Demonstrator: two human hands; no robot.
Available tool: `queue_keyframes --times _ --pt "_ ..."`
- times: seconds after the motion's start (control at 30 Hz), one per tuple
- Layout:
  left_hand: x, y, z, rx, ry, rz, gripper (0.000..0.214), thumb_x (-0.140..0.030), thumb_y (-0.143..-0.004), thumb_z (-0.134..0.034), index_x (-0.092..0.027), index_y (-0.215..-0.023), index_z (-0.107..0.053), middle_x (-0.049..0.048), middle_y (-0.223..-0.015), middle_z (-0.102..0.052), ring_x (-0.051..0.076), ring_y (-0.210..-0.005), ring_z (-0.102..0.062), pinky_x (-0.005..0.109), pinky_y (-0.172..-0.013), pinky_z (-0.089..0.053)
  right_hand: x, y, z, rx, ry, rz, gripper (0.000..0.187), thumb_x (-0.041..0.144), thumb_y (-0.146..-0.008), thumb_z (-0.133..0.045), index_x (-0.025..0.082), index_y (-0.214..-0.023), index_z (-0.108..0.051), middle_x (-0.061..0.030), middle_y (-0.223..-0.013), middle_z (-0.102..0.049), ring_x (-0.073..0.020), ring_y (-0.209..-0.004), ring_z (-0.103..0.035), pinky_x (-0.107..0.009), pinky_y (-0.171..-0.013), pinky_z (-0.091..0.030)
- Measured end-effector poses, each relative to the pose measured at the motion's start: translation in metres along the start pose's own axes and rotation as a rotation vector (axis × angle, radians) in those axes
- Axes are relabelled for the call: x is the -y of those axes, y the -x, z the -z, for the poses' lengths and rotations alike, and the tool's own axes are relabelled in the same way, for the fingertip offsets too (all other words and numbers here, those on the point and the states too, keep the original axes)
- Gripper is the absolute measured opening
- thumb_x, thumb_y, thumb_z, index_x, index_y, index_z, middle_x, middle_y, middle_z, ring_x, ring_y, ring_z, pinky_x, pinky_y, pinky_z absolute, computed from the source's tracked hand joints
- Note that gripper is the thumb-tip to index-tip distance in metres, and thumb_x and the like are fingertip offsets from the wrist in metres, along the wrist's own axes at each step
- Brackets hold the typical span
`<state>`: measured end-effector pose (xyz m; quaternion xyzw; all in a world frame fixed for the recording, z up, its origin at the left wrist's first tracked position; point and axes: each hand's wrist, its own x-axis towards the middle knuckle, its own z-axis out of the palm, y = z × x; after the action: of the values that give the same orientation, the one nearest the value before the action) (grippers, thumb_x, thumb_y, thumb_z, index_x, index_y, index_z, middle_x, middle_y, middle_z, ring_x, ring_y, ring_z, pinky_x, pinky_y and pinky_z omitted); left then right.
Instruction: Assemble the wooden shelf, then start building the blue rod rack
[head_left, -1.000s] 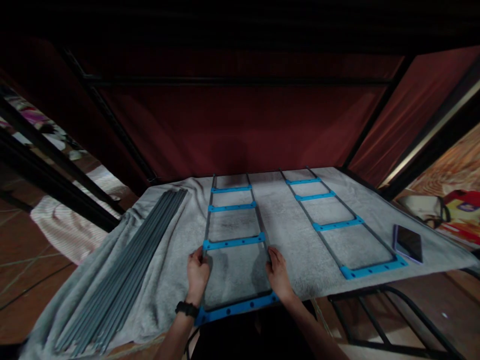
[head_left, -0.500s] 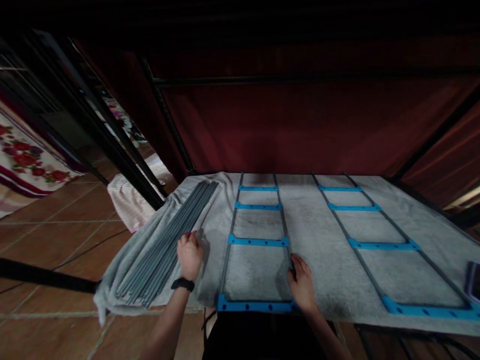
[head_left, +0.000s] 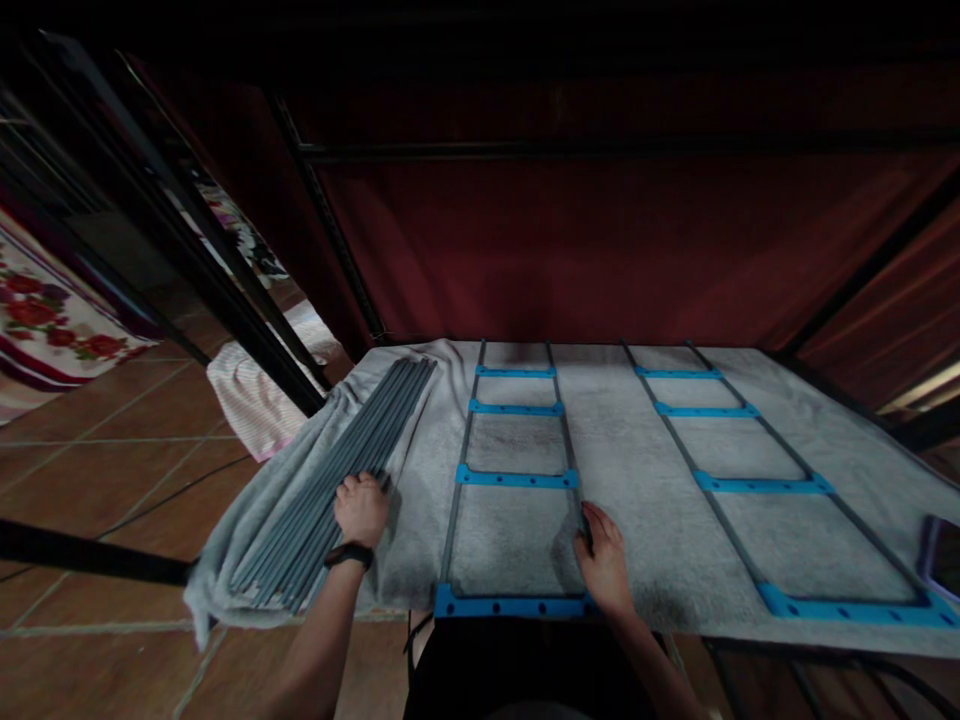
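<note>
My left hand [head_left: 361, 512], with a dark band on its wrist, is on the right edge of a bundle of grey tubes [head_left: 345, 450]. Its fingers curl closed over a tube there; their tips are partly hidden. My right hand [head_left: 602, 560] is closed around the right side tube of a ladder-like frame [head_left: 517, 480]. Grey tubes form this frame's sides, and blue connector bars with holes cross it. Its nearest blue bar [head_left: 517, 606] lies along the table's front edge, its right end beside my right wrist.
A second similar frame [head_left: 761, 486] lies to the right on the grey cloth [head_left: 645, 480]. At the far right edge is a dark, phone-like object [head_left: 941, 555]. Dark red curtain [head_left: 555, 250] hangs behind, with black posts [head_left: 225, 300] at left. A striped cloth [head_left: 259, 400] hangs beyond the table.
My left hand has moved left and slightly nearer, from beside the bundle's right edge onto the tubes. My right hand stays on the frame's side tube. The view has shifted slightly.
</note>
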<state>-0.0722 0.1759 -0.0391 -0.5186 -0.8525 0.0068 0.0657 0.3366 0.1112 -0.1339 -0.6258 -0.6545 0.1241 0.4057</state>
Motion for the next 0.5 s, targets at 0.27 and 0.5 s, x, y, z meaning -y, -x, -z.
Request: queue_keyframes --times 0.27,0.5 --pt "0.006 -0.006 0.008 0.08 0.076 0.01 0.043 -0.03 -0.085 -0.045 0.0 -0.115 -0.055 0.0252 -0.11 -0.061 0.035 -0.109 -0.057 0.041 -0.085 -0.046 0.004 0.0 0.0 -0.002 0.015 -0.017 0.046 0.022 -0.086 -0.047 0.015 -0.13 -0.056 -0.0143 -0.129 -0.059 -0.0292 -0.122 -0.052 -0.051 -0.106 -0.041" --pt "0.012 0.002 0.015 0.069 0.17 0.03 0.036 -0.023 -0.087 -0.039 -0.008 -0.115 -0.056 0.0225 -0.11 -0.062 0.034 -0.105 -0.06 0.042 -0.08 -0.049 0.004 -0.001 0.001 -0.012 0.017 -0.006 0.045 0.021 -0.086 -0.048 0.015 -0.129 -0.056 -0.0137 -0.13 -0.059 -0.0284 -0.124 -0.051 -0.05 -0.108 -0.04"
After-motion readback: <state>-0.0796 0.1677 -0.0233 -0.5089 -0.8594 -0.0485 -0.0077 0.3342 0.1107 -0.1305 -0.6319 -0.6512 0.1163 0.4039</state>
